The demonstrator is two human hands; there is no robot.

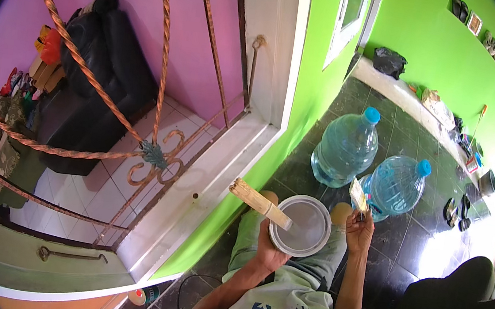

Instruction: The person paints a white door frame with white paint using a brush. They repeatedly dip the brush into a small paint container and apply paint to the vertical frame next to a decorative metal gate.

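Left hand (269, 248) grip closed on round grey paint can (300, 225) over lap, pale wooden stick (260, 203) across it. Right hand (360, 229) pinches small folded sandpaper piece (358, 196). Two clear blue-capped water jugs (345, 147) on dark tiled floor (410, 236) ahead.

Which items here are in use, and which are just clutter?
In use:
- left hand holding a round paint can with a wooden-handled brush resting across it
- right hand holding a small flat scraper-like piece

Lying about:
- two blue-capped water jugs
- black sofa
- black bag
- shoes by the wall
- tape roll
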